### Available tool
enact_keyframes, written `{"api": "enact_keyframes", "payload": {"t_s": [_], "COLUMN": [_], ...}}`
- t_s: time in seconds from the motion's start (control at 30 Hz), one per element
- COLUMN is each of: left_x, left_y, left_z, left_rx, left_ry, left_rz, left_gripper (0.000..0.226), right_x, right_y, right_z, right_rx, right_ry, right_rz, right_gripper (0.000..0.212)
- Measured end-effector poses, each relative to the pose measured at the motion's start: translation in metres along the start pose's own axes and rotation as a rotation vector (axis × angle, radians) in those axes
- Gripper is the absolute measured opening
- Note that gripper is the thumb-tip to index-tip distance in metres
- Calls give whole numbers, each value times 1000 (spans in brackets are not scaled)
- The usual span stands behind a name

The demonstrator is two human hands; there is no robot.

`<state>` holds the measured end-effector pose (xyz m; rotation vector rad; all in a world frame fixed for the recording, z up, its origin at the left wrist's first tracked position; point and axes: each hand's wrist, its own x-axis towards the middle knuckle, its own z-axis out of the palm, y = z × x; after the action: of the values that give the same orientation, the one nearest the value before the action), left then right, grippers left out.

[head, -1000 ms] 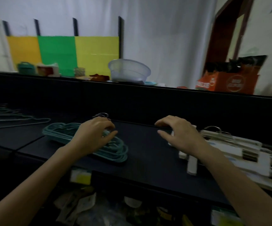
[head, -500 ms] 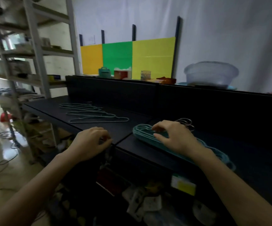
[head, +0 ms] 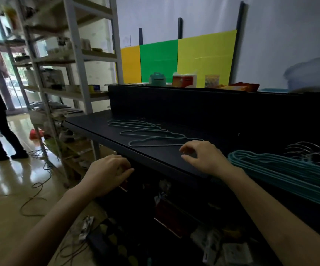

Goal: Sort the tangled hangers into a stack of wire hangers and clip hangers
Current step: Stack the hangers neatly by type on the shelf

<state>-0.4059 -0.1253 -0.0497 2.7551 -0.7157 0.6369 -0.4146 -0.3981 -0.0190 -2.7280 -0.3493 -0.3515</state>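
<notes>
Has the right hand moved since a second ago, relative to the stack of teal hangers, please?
Yes. The right hand now hovers left of the stack of teal hangers, beside the loose wire hangers; earlier it was on the white clip hangers, right of the stack.

Black table [head: 155, 152] ahead of me with a raised back panel, loose teal wire hangers [head: 151, 134] spread flat on its far left part, teal hanger stack [head: 289, 173] at right, metal hooks toward the panel, my right hand [head: 203, 158] between them.

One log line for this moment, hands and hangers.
left hand: empty, off table edge | right hand: open, near loose wire hangers | teal stack: right
</notes>
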Motion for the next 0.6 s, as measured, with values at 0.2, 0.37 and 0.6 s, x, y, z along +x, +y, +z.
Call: {"api": "enact_keyframes", "payload": {"t_s": [0.2,0.37,0.6], "left_x": [27,77,146], "left_y": [-60,-116,-192], "left_z": [15,31,46], "left_rx": [-19,26,46], "left_ry": [0,0,-14], "left_rz": [0,1,16], "left_gripper": [24,26,29], "right_x": [64,131,225], "right_y": [-14,-18,-16], "right_z": [29,47,63], "right_rx": [13,5,-52], "right_ry": [-9,2,-41], "right_rz": [13,56,125], "right_gripper": [25,26,27]}}
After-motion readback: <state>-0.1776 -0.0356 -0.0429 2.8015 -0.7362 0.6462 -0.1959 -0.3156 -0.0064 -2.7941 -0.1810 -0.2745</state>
